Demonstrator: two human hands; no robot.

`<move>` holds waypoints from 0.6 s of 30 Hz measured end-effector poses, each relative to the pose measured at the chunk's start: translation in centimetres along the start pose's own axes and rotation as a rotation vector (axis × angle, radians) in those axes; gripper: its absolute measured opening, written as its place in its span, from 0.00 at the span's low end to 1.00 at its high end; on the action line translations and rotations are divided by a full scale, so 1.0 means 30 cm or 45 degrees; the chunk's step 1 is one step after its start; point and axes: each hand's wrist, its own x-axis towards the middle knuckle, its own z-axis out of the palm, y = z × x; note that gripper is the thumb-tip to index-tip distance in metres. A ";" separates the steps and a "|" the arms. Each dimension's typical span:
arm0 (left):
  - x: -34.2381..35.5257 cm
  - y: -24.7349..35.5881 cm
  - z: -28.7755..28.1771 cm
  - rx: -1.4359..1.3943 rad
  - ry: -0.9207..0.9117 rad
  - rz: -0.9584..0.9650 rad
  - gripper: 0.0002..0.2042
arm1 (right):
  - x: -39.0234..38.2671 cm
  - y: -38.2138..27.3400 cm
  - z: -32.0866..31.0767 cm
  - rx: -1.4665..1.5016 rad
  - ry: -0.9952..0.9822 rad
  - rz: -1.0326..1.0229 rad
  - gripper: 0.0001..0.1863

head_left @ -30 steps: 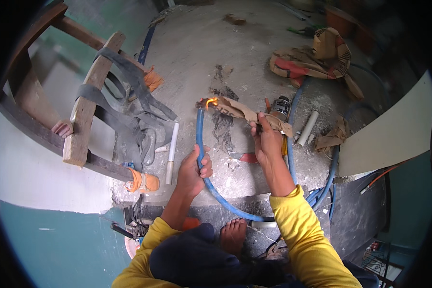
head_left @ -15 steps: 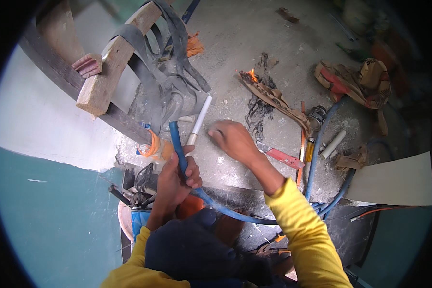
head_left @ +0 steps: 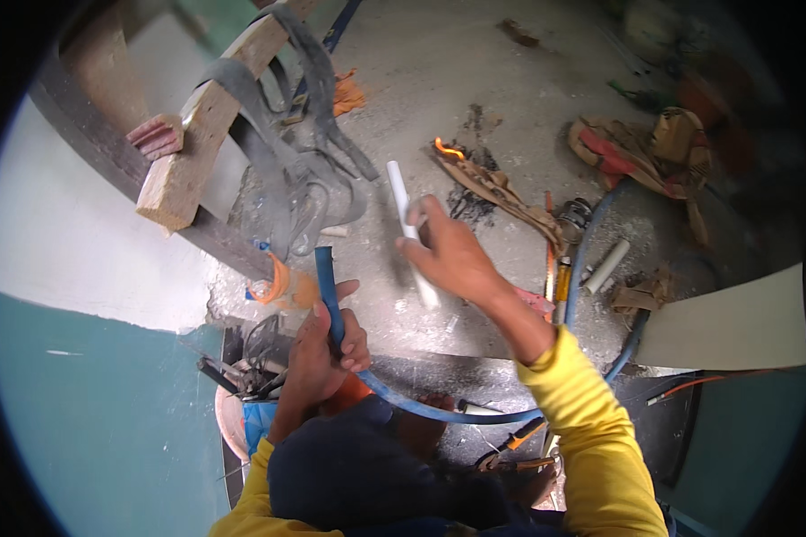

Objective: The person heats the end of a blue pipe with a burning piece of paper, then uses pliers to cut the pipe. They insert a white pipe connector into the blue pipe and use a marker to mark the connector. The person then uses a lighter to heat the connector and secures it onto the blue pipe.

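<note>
My left hand is closed around a blue hose near its end, which points up and away from me. From that grip the hose curves to the right, passing behind my right forearm. A short white pipe is pinched between the thumb and fingers of my right hand, slightly blurred. It stands apart from the hose, to its right. Beyond the right hand, a strip of brown cardboard burns with a small flame at its far end.
Grey rubber strips drape over a wooden beam at left. A pink bucket of tools stands near the teal wall. Right of my hand lie another white pipe piece, crumpled brown paper and a partly hidden red-handled tool.
The white pipe, earlier beside the hose at my left hand, is now in my right hand and farther right. My left hand still holds the hose. The flame looks longer.
</note>
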 end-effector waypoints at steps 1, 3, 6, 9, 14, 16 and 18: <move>0.013 0.004 0.039 0.055 0.058 0.024 0.27 | -0.061 0.011 -0.080 0.119 -0.031 0.051 0.24; 0.060 0.010 0.095 0.233 -0.066 -0.085 0.25 | -0.217 0.042 -0.257 0.256 -0.057 0.073 0.29; 0.115 0.057 0.177 0.566 -0.184 -0.169 0.22 | -0.458 0.059 -0.465 0.249 -0.076 0.014 0.29; 0.203 0.103 0.331 0.813 -0.362 -0.279 0.19 | -0.722 0.051 -0.640 0.085 0.133 0.127 0.19; 0.323 0.069 0.601 1.476 -0.844 0.061 0.21 | -1.047 0.013 -0.749 -0.473 0.510 -0.198 0.19; 0.346 0.049 0.707 1.522 -1.038 0.150 0.19 | -1.146 -0.001 -0.760 -0.622 0.580 -0.248 0.20; 0.369 0.022 0.786 1.625 -1.190 0.147 0.19 | -1.212 0.011 -0.750 -0.698 0.621 -0.252 0.22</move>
